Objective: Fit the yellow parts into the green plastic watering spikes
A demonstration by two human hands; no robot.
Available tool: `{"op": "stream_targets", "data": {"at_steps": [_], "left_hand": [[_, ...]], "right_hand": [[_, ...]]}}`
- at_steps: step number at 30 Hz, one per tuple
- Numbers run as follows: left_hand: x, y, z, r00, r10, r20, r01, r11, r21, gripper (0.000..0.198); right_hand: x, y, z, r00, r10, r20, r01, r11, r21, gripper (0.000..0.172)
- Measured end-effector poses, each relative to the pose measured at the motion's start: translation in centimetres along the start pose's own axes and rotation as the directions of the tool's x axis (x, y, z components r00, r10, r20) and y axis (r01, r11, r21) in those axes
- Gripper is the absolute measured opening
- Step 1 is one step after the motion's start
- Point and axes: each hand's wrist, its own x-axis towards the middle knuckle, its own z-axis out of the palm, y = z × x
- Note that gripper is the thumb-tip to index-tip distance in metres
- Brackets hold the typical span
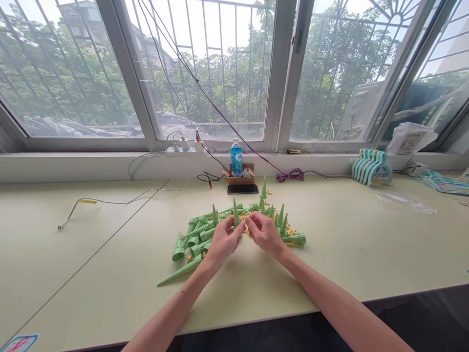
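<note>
My left hand point(223, 240) is closed around a green plastic watering spike point(236, 211), whose point sticks up above the fingers. Close beside it, my right hand point(266, 235) has thumb and fingers pinched together at a small yellow plastic piece point(245, 227), mostly hidden by the fingertips. Left of my hands lies a heap of green spikes point(201, 226) with wide capped ends. More green spikes point(283, 226) stand and lie to the right, among small yellow pieces point(291, 231). One long spike point(183, 271) lies nearest the table's front, partly behind my left wrist.
A phone point(243, 189) lies before a small cardboard box point(242, 180) and a blue-liquid bottle point(237, 157). Cables point(293, 174) run along the windowsill. Pastel plastic hangers point(372, 167) and a clear plastic bag point(406, 201) are at the right.
</note>
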Motion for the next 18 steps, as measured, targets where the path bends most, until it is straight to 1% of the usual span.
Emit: {"op": "stream_targets", "data": {"at_steps": [4,7,11,18], "left_hand": [[0.04,-0.1,0.02,1.0,0.005,-0.003,-0.005,1.0,-0.007,0.037],[0.05,-0.12,0.07,1.0,0.007,-0.001,-0.007,1.0,-0.005,0.037],[-0.02,-0.01,0.11,1.0,0.013,0.0,-0.013,1.0,0.012,0.037],[-0.02,-0.09,0.03,0.999,0.023,0.041,-0.025,0.999,0.048,0.038]], "right_hand": [[0.01,0.04,-0.01,1.0,-0.003,0.007,0.003,1.0,-0.002,0.037],[0.04,0.14,0.0,1.0,0.003,-0.01,-0.003,1.0,-0.028,0.04],[0.08,0.25,0.01,0.999,0.008,-0.032,-0.01,0.997,-0.077,0.044],[0.26,0.45,0.01,0.998,-0.016,-0.057,0.008,0.99,-0.143,0.055]]}}
